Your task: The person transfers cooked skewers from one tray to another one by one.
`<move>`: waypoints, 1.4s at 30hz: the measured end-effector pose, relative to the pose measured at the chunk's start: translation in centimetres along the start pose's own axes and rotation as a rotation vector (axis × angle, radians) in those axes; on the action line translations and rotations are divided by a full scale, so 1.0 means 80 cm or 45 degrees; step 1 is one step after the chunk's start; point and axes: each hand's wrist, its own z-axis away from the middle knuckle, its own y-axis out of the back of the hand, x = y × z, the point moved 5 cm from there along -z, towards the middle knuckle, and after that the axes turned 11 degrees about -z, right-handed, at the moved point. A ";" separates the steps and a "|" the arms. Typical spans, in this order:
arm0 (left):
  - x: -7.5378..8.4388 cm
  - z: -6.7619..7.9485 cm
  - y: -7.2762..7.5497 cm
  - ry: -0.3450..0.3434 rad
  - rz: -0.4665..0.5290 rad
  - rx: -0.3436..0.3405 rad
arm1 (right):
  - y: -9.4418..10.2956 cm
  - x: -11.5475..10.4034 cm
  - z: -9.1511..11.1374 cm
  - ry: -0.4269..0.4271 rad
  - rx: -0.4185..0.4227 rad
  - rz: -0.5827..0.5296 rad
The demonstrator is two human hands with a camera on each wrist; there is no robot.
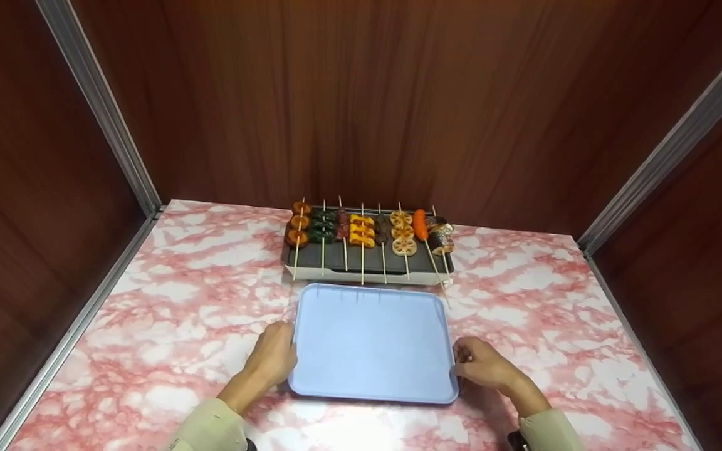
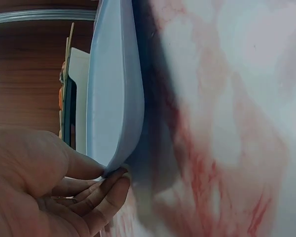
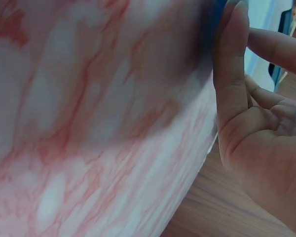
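Note:
A light blue rectangular tray (image 1: 373,344) with a raised rim is in the middle of the head view. My left hand (image 1: 273,354) pinches its left edge; in the left wrist view the thumb lies over the tray's rim (image 2: 133,84) and curled fingers sit beneath. On the opposite side, my right hand (image 1: 485,363) grips the right edge between thumb and fingers. The right wrist view shows only a sliver of the tray behind that hand's thumb (image 3: 232,64). A shadow under the rim in the left wrist view suggests that this edge is off the table.
Beyond the tray stands a dark grill plate (image 1: 336,260) on a pale base. Several skewers lie across it, among them lotus root slices (image 1: 403,246), a sausage (image 1: 420,224) and yellow pieces (image 1: 361,232). Brown wood-grain panels (image 1: 361,106) enclose the pink-and-white marbled table (image 1: 198,313).

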 end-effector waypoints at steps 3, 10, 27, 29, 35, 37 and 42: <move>0.000 0.004 -0.007 -0.008 -0.023 -0.017 | 0.000 0.000 0.000 0.022 0.002 0.075; -0.003 0.008 -0.014 -0.008 -0.055 -0.052 | 0.000 0.000 -0.003 0.014 0.005 0.144; -0.027 0.000 -0.034 -0.332 -0.324 -0.202 | -0.001 0.006 -0.001 -0.138 -0.111 0.051; -0.033 -0.004 -0.038 -0.350 -0.376 -0.201 | -0.002 0.006 -0.003 -0.139 -0.114 0.050; -0.043 -0.012 -0.046 -0.420 -0.487 -0.191 | -0.003 0.007 -0.004 -0.148 -0.123 0.009; -0.043 -0.012 -0.048 -0.445 -0.493 -0.192 | -0.002 0.008 -0.004 -0.154 -0.120 0.009; -0.043 -0.012 -0.050 -0.472 -0.498 -0.174 | -0.003 0.009 -0.002 -0.146 -0.117 0.006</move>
